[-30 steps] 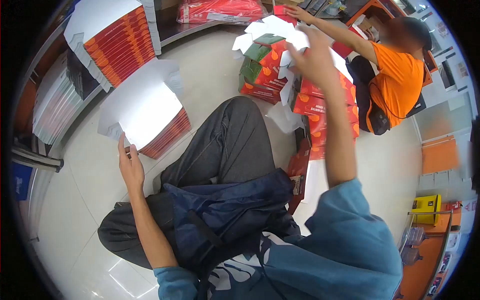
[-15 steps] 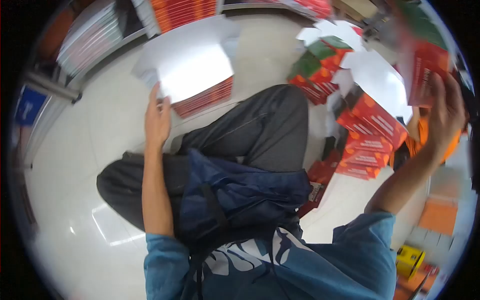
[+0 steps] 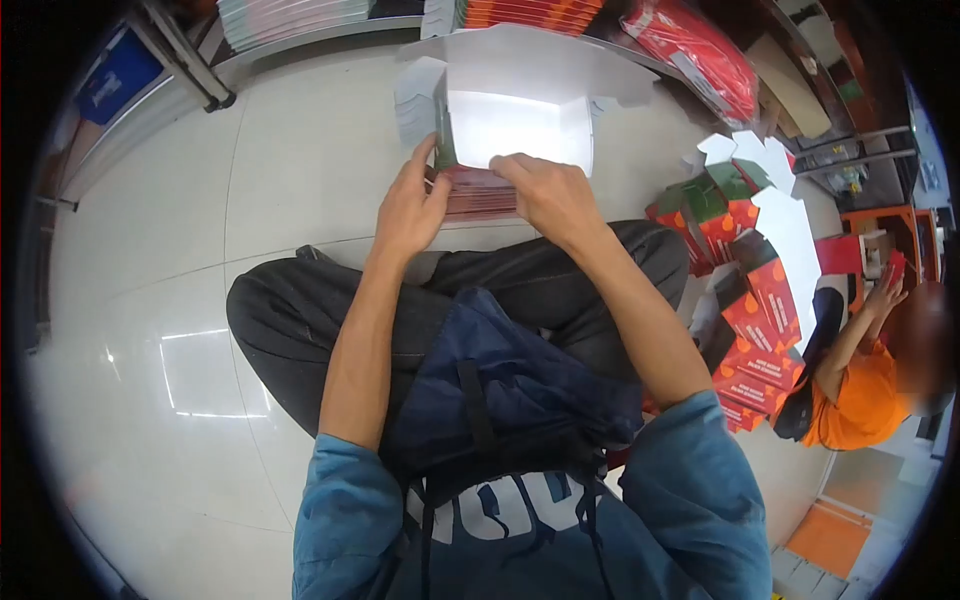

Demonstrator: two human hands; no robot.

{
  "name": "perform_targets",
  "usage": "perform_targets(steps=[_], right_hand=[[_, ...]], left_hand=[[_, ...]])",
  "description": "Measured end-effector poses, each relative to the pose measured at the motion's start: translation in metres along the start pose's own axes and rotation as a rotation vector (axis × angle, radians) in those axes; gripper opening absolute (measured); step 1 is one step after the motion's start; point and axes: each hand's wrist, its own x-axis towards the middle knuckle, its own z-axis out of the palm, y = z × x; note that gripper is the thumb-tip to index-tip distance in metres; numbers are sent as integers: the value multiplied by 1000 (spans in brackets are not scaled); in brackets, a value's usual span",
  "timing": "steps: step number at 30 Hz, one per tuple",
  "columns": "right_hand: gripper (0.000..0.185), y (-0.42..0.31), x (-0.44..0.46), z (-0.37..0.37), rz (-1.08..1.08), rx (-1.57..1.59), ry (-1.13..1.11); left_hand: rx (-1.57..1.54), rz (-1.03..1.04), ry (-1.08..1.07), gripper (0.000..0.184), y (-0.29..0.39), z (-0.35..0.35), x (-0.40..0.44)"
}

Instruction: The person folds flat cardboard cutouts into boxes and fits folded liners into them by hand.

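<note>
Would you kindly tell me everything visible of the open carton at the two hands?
The carton, seemingly thin card, is open upward, plain white inside, with a green strip along its left end and a wide flap spread on its far side. It sits on a red stack. The left hand touches its near left corner, the right hand its near edge.

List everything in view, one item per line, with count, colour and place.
Open carton: one, white inside, at both hands
Flat stack: one, red-edged, under open carton
Folded cartons: several, red and green, right
Wrapped bundle: one, red, upper right
Pale stack: one, whitish, top left
Shelf stack: one, red-orange, top centre
Container: one, blue, upper left
Floor: one, pale, underneath
Co-worker: one, orange shirt, far right
Cloth: one, dark blue, lap
Trousers: one pair, dark, centre
Sleeves: two, blue, bottom
Left hand: one, bare, carton's left
Right hand: one, bare, carton's near edge
</note>
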Motion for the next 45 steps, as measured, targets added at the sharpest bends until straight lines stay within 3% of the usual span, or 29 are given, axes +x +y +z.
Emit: perform_targets(steps=[6, 10, 13, 16, 19, 22, 25, 28, 31, 33, 35, 38, 41, 45], right_hand=[[22, -16, -11, -4, -163, -50, 155], [24, -8, -16, 3, -138, -21, 186], [22, -11, -12, -3, -48, -31, 87], [39, -17, -8, -7, 52, -72, -70], [15, -20, -5, -6, 56, -80, -88], [14, -15, -6, -2, 50, -36, -149], [33, -12, -5, -3, 84, 31, -261], [28, -7, -9, -7, 71, 104, -270], [19, 1, -11, -23, 145, 453, -224], [28, 9, -10, -44, 300, 378, -38], [31, 38, -13, -45, 536, 228, 309], [28, 57, -8, -56, 830, 178, 118], [27, 90, -21, -23, 647, 206, 47], [24, 88, -16, -24, 588, 34, -66]], left_hand=[[1, 29, 5, 56, -2, -1, 0], [-54, 28, -45, 55, 8, -6, -5], [-25, 12, -41, 55, 5, -3, -6], [9, 3, -30, 54, 9, -4, -6], [34, -20, -30, 53, 15, -7, -7], [52, -8, -20, 52, 13, -7, -7], [57, -25, -27, 51, 14, -7, -7], [46, -10, -23, 51, 15, -9, -8], [8, -7, -25, 50, 13, -11, -7], [2, 38, 13, 50, 10, -8, -7], [-3, 54, 35, 49, 8, -7, -8], [-4, 45, 26, 49, 12, -7, -7], [-6, 25, -2, 50, 15, -8, -7], [12, 37, -15, 50, 12, -10, -9]])
